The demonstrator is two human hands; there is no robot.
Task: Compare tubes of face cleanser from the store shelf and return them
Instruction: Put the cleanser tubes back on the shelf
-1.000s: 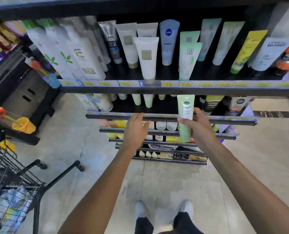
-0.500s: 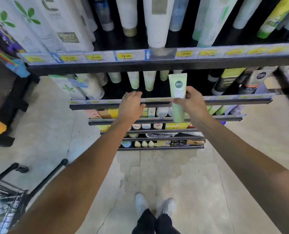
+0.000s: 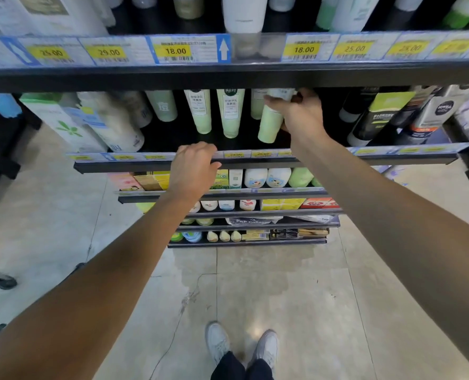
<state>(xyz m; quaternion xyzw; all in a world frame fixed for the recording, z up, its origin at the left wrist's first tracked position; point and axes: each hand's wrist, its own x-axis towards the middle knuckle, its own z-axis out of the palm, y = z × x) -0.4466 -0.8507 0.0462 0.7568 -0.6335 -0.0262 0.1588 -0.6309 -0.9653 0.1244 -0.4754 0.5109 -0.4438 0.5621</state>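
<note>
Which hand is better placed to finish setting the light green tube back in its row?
Right. The right hand already grips the light green tube inside the shelf bay, beside two matching tubes. The left hand only rests on the shelf edge and holds nothing.

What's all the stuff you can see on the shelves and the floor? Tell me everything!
Held tube: one, pale green, second shelf, right of the other green tubes, cap down.
Green tubes: two with white labels, second shelf, left of the held one.
Black tubes: several, second shelf, right side.
White packs with green leaves: a few, second shelf, left.
Price tags: many, yellow, along the top shelf edge; two read 18.00.
Small white bottles: a few, third shelf.
Yellow boxes: some, lower shelves.
Floor: beige tiles.
Shoes: two, white, at the bottom.
Left hand: rests on the second shelf edge, holds nothing.
Right hand: grips the held tube.
</note>
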